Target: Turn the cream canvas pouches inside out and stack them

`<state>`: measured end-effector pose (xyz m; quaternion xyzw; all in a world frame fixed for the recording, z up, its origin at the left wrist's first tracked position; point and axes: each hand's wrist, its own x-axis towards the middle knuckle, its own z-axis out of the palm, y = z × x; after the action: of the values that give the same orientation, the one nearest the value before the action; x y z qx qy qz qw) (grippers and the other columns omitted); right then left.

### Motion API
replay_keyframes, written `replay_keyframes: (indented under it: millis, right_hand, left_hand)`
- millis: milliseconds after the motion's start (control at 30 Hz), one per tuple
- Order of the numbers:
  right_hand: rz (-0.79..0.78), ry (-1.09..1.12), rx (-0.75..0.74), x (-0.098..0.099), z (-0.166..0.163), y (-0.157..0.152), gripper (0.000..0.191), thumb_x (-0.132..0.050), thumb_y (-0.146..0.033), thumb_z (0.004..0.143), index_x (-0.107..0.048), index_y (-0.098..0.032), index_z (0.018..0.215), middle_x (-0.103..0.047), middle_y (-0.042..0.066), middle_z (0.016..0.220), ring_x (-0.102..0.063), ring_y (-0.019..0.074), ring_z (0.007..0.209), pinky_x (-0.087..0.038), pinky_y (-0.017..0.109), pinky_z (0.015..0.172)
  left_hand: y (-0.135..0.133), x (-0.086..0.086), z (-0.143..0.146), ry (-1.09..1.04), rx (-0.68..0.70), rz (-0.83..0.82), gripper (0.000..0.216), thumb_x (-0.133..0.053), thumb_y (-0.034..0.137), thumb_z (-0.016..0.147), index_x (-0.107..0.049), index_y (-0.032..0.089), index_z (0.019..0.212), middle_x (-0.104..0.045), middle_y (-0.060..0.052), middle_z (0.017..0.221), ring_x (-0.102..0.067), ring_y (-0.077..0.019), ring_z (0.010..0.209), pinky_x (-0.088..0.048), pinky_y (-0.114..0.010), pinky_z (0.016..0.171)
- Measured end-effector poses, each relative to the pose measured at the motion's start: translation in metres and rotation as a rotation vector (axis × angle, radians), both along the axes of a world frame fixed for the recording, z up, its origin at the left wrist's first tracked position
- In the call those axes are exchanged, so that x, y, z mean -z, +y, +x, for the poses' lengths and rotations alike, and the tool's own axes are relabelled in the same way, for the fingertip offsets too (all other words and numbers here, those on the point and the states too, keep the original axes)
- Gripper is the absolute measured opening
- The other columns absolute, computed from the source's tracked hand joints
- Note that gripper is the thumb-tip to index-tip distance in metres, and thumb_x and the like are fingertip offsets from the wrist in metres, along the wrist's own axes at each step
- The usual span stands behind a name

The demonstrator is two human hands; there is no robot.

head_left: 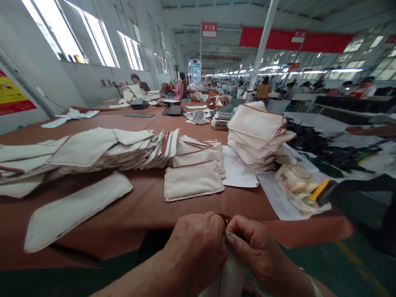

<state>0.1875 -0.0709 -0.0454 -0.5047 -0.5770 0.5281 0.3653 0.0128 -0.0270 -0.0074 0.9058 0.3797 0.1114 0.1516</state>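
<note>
At the table's front edge, my left hand [201,243] is closed on the top of a cream fabric piece [230,276] that hangs down between my arms. Opposite it, my right hand [258,243] pinches the same piece with thumb and forefinger. A small brown bit with a shiny spot shows between my fingertips; its kind is unclear. Just beyond my hands lies a flat cream fabric piece with brown edging [194,181]. A long cream fabric piece [78,210] rests to the left.
Overlapping cream pieces [83,148] run along the left of the brown-covered table [145,202]. A tall stack of cream pieces [256,128] stands right of centre. Near the right corner are a clear plastic container [293,181] and a yellow-and-black handle [320,190]. People work farther back.
</note>
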Motion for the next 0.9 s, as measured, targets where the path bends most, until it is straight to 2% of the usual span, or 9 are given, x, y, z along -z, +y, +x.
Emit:
replay_keyframes:
  millis: [100, 200, 300, 367, 500, 600, 733, 800, 900]
  right_hand:
    - [0.037, -0.035, 0.039, 0.002, -0.004, -0.001, 0.032, -0.053, -0.044, 0.091, -0.047, -0.018, 0.074, -0.045, -0.003, 0.065, -0.038, 0.0116, 0.061, -0.032, 0.022, 0.053]
    - [0.083, 0.018, 0.062, 0.005, -0.006, -0.006, 0.035, -0.056, -0.046, 0.087, -0.043, -0.019, 0.069, -0.041, -0.003, 0.065, -0.036, 0.0118, 0.06, -0.031, 0.022, 0.053]
    - [0.082, 0.256, -0.03, 0.005, -0.003, -0.011, 0.035, -0.057, -0.048, 0.085, -0.044, -0.019, 0.069, -0.044, -0.002, 0.067, -0.037, 0.0118, 0.058, -0.032, 0.022, 0.052]
    - [-0.002, 0.447, -0.054, 0.003, -0.001, -0.012, 0.031, -0.057, -0.045, 0.086, -0.047, -0.019, 0.072, -0.046, -0.001, 0.068, -0.037, 0.0113, 0.057, -0.031, 0.022, 0.051]
    - [-0.135, 0.517, -0.006, -0.001, -0.001, -0.007, 0.026, -0.058, -0.04, 0.088, -0.05, -0.018, 0.077, -0.044, -0.002, 0.067, -0.033, 0.01, 0.057, -0.027, 0.021, 0.052]
    - [-0.102, 0.397, -0.028, -0.003, -0.004, -0.004, 0.029, -0.057, -0.042, 0.089, -0.049, -0.017, 0.077, -0.04, -0.004, 0.066, -0.029, 0.0095, 0.056, -0.024, 0.021, 0.051]
    - [-0.033, 0.226, -0.02, -0.004, -0.005, -0.006, 0.03, -0.052, -0.044, 0.092, -0.047, -0.018, 0.077, -0.042, -0.003, 0.068, -0.033, 0.0103, 0.059, -0.026, 0.021, 0.051]
    - [0.024, 0.138, -0.016, -0.003, -0.005, -0.007, 0.028, -0.051, -0.041, 0.093, -0.048, -0.018, 0.078, -0.045, -0.001, 0.072, -0.037, 0.0117, 0.063, -0.03, 0.021, 0.053]
    - [0.087, 0.1, -0.013, -0.003, -0.006, -0.008, 0.025, -0.05, -0.036, 0.093, -0.048, -0.018, 0.077, -0.045, 0.0, 0.076, -0.038, 0.0125, 0.067, -0.033, 0.021, 0.056]
  left_hand:
    - [-0.003, 0.004, 0.0, -0.122, -0.041, -0.08, 0.007, -0.046, 0.016, 0.08, -0.053, 0.018, 0.077, -0.06, -0.002, 0.07, -0.054, -0.0163, 0.062, -0.03, -0.027, 0.057]
    - [-0.002, 0.016, -0.001, -0.315, -0.129, -0.308, 0.009, -0.047, 0.015, 0.078, -0.049, 0.018, 0.07, -0.057, 0.002, 0.067, -0.05, -0.0122, 0.06, -0.03, -0.023, 0.054]
    - [0.0, 0.027, -0.005, -0.484, -0.292, -0.584, 0.013, -0.047, 0.015, 0.078, -0.049, 0.017, 0.065, -0.053, 0.003, 0.06, -0.045, -0.0103, 0.055, -0.03, -0.02, 0.051]
    - [0.0, 0.027, -0.01, -0.579, -0.322, -0.671, 0.016, -0.047, 0.02, 0.083, -0.053, 0.016, 0.069, -0.053, 0.003, 0.061, -0.044, -0.0104, 0.056, -0.033, -0.02, 0.052]
    - [-0.004, 0.008, -0.019, -0.636, -0.202, -0.487, 0.016, -0.05, 0.026, 0.088, -0.062, 0.016, 0.084, -0.06, -0.001, 0.076, -0.052, -0.013, 0.068, -0.04, -0.021, 0.063]
    - [-0.005, -0.005, -0.018, -0.55, -0.1, -0.254, 0.009, -0.057, 0.021, 0.083, -0.063, 0.017, 0.079, -0.059, 0.0, 0.073, -0.052, -0.013, 0.067, -0.038, -0.023, 0.064]
    - [-0.007, -0.006, -0.013, -0.419, 0.005, -0.024, 0.01, -0.057, 0.013, 0.077, -0.065, 0.018, 0.077, -0.06, 0.0, 0.069, -0.053, -0.0131, 0.067, -0.035, -0.025, 0.064]
    - [-0.008, -0.004, -0.011, -0.376, 0.008, -0.008, 0.012, -0.055, 0.01, 0.076, -0.064, 0.018, 0.074, -0.061, 0.001, 0.067, -0.053, -0.0124, 0.064, -0.035, -0.025, 0.063]
    - [-0.01, -0.007, -0.01, -0.382, -0.058, -0.112, 0.011, -0.053, 0.011, 0.074, -0.061, 0.017, 0.07, -0.061, 0.001, 0.066, -0.052, -0.0108, 0.061, -0.034, -0.022, 0.059]
